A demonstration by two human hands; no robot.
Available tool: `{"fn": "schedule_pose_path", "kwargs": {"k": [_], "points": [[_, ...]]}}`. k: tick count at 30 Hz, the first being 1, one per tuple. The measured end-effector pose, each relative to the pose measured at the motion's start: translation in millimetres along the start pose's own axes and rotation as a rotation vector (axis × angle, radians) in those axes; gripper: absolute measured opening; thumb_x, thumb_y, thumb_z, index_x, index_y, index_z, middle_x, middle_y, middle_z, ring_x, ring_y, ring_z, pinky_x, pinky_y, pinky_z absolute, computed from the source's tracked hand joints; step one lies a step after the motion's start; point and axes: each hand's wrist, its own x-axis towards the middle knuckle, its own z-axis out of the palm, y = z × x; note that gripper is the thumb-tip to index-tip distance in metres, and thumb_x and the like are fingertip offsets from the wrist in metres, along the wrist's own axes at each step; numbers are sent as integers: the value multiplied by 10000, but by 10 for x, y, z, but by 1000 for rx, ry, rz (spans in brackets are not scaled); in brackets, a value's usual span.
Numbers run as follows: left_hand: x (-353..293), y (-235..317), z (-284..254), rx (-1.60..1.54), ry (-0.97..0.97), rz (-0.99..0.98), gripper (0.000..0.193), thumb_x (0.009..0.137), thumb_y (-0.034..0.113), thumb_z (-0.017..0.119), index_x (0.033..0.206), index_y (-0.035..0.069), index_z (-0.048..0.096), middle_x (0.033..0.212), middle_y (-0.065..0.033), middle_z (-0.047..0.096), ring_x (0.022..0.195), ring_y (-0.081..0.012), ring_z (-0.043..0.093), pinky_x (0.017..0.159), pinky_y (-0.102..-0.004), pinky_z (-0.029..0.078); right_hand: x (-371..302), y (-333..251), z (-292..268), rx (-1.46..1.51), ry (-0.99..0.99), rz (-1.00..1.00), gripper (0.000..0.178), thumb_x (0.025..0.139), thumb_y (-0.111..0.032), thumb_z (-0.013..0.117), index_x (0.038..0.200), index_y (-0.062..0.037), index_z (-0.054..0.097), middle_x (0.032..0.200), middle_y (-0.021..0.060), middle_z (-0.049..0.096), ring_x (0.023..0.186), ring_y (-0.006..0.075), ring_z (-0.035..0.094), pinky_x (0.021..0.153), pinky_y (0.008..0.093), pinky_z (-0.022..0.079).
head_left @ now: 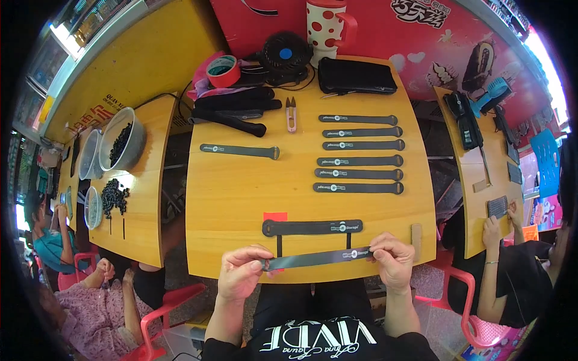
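Observation:
A dark grey strap with a pale printed label is stretched level between my two hands, just above the table's near edge. My left hand pinches its slotted end between thumb and fingers. At the labelled end, my right hand is closed on the strap in the same way. Just beyond lies a similar strap or small stack of straps, flat on the table, overlapping a red square. Two thin black strips run from there toward the near edge.
Several matching straps lie in a column at right; another strap lies at left. Farther back are thread snips, bundled black straps, red tape, a fan and a black pouch. Co-workers sit at both side tables.

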Motion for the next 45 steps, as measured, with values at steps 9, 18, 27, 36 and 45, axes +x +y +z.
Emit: {"fn": "schedule_pose_path", "kwargs": {"k": [9,18,27,36,45], "points": [[3,-42,7,564,215,110,171,830,-119,694,988,-55,690,846,-76,673,690,-100,644,586,-218,509,-8,15,66,-256,116,-51,187,785,190,635,920,69,679,846,106,624,700,144,611,618,233,492],[224,-86,-8,510,362,45,128,840,-78,713,957,-32,688,748,-55,683,582,-78,617,488,-189,454,150,131,111,-374,181,-70,126,798,157,661,865,51,674,779,53,594,628,92,570,558,208,441],[306,-88,-46,567,399,14,121,836,-71,727,942,-26,693,721,-36,670,560,-64,600,476,-179,427,212,144,161,-545,182,-19,104,817,133,660,868,43,676,752,36,581,597,62,543,516,186,376],[321,-108,-55,612,433,-3,112,831,-62,731,932,-27,698,695,-34,661,537,-61,586,465,-180,421,267,121,205,-689,195,-113,111,799,125,660,869,42,684,691,41,568,539,64,501,468,208,324],[331,-94,-48,633,450,-14,107,826,-61,735,922,-33,697,685,-32,656,525,-61,579,449,-180,410,292,119,263,-727,217,-126,116,783,127,665,860,41,683,693,41,564,543,69,470,469,215,324]]}}
